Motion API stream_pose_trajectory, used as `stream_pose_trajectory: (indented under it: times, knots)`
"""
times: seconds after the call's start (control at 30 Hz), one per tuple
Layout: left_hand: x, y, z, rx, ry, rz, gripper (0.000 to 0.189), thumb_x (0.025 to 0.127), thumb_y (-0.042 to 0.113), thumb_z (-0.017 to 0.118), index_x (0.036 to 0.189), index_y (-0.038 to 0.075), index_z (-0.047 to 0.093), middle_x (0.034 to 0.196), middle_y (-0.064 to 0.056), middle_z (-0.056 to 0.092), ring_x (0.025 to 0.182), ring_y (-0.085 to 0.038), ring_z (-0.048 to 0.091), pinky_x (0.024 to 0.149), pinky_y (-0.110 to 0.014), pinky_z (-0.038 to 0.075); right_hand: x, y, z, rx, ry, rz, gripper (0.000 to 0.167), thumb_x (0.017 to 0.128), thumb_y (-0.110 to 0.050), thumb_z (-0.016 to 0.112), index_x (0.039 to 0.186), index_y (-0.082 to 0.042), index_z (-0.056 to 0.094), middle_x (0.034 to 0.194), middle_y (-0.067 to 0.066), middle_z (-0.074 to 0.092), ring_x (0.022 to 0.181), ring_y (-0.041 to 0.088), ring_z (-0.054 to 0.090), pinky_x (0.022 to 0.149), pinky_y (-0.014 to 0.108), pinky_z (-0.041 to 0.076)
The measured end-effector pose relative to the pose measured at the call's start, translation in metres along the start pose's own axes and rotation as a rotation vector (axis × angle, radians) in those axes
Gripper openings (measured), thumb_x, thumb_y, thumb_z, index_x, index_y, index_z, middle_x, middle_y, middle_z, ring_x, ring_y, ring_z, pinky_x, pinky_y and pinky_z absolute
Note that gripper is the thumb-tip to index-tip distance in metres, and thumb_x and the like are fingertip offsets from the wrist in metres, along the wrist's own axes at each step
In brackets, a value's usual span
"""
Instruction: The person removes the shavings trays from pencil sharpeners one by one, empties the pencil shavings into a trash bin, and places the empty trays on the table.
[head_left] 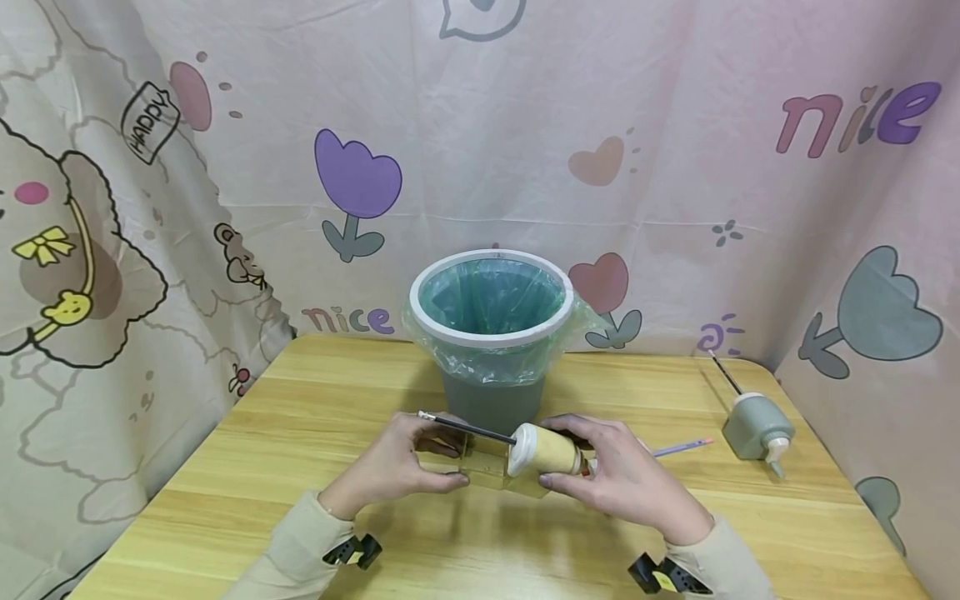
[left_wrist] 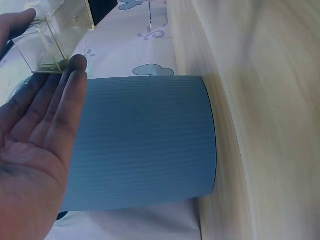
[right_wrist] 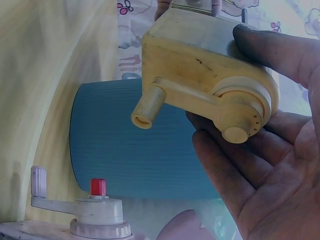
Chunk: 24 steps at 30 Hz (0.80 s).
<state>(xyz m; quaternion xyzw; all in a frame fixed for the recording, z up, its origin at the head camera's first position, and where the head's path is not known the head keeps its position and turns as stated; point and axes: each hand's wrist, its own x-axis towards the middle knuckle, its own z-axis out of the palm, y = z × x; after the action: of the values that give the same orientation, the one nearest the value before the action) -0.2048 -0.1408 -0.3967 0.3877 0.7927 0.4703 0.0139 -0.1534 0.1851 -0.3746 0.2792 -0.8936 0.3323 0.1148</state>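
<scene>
My right hand (head_left: 611, 467) grips a cream-yellow crank pencil sharpener (right_wrist: 190, 65), tipped on its side in front of the bin. Its crank handle (right_wrist: 149, 107) faces the right wrist camera. A black pencil (head_left: 468, 427) sticks out of its pencil end toward the left. With thumb on one side and fingers on the other, my left hand (head_left: 408, 458) holds the sharpener's clear shavings drawer (left_wrist: 50, 40), which shows beside the sharpener's body. Whether the drawer is fully out of the body I cannot tell. I see no shavings clearly in it.
Behind the hands stands a grey bin (head_left: 491, 400) with a green bag over its rim. At right lies a grey-green sharpener (head_left: 757, 425) with a pencil in it. A pinkish sharpener (right_wrist: 100, 212) with a red knob and a purple pencil (head_left: 682, 447) are beyond the right hand.
</scene>
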Motion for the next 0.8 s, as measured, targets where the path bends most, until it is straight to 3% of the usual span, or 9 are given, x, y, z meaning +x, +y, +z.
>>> stream_pose_trajectory:
  times: [0.23,0.47,0.8]
  knots:
    - [0.0006,0.0002,0.0015,-0.027,-0.010,0.016,0.050,0.080,0.012,0.093,0.125,0.006,0.073,0.114,-0.007,0.080,0.101,-0.014,0.079,0.093,-0.032,0.067,-0.0011,-0.0007,0.0020,-0.050,-0.002,0.029,0.052,0.084,-0.041,0.091,0.130,-0.027,0.072,0.114,-0.016,0.077,0.090,-0.004,0.066,0.073,0.023,0.056]
    - [0.0003,0.0027,0.0029,-0.034,0.009,0.007,0.051,0.079,0.011,0.094,0.125,0.005,0.073,0.115,-0.009,0.081,0.100,-0.013,0.079,0.093,-0.032,0.067,-0.0005,0.0016,0.0054,-0.025,-0.008,-0.015,0.049,0.086,-0.039,0.090,0.129,-0.024,0.072,0.113,-0.013,0.077,0.089,-0.004,0.066,0.074,0.020,0.056]
    - [0.0017,0.0005,0.0057,-0.032,0.040,0.038,0.050,0.079,0.010,0.094,0.125,0.007,0.074,0.117,-0.008,0.080,0.101,-0.012,0.078,0.092,-0.032,0.067,0.0003,0.0003,0.0056,0.013,-0.018,-0.013,0.049,0.088,-0.039,0.089,0.130,-0.021,0.072,0.114,-0.010,0.077,0.089,-0.003,0.065,0.075,0.021,0.057]
